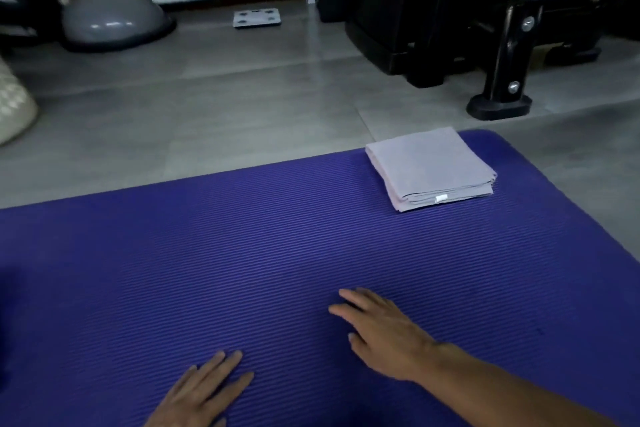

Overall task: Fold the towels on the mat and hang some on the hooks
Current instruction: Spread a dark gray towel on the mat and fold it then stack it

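A folded grey towel (429, 166) lies in a neat square stack near the far right corner of the purple ribbed mat (173, 270), a small white tag showing on its near edge. My left hand (204, 392) lies flat on the mat at the bottom centre, fingers straight and empty. My right hand (381, 333) reaches in from the lower right just above or on the mat, fingers extended, holding nothing. Both hands are well short of the towel. No hooks are in view.
Grey floor tiles lie beyond the mat. A black exercise machine (498, 45) stands at the back right, its foot close to the mat's corner. A grey half-dome balance trainer (110, 17) and a bathroom scale (256, 17) sit at the back. A pale cushion (14, 104) shows at the left edge.
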